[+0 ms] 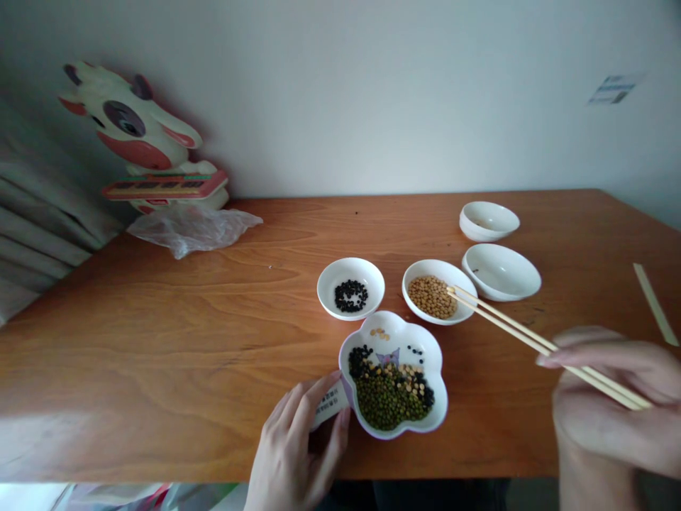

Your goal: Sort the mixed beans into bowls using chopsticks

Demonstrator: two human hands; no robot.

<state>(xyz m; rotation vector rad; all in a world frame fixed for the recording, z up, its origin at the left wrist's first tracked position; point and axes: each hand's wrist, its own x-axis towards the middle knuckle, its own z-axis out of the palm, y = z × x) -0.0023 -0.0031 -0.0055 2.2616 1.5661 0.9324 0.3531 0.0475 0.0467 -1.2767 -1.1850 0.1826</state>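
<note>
My left hand (295, 440) is at the near left of a white flower-shaped dish (392, 317), its thumb and fingers around a printed paper strip (330, 404) beside the dish's rim. The dish holds green mung beans (383, 401), black beans and yellow split beans, mixed. My right hand (611, 404) holds bamboo chopsticks (532, 337) in the air, their tips just over a white bowl of soybeans (425, 267). Another white bowl (351, 267) holds black beans. Nothing shows between the chopstick tips.
Two white bowls (501, 272) (488, 220) stand at the far right of the wooden table (159, 341). A pale paper sleeve (655, 304) lies at the right. A cow-shaped figure (133, 135), crumpled clear plastic (191, 231) and a grey curtain (42, 220) are at the far left.
</note>
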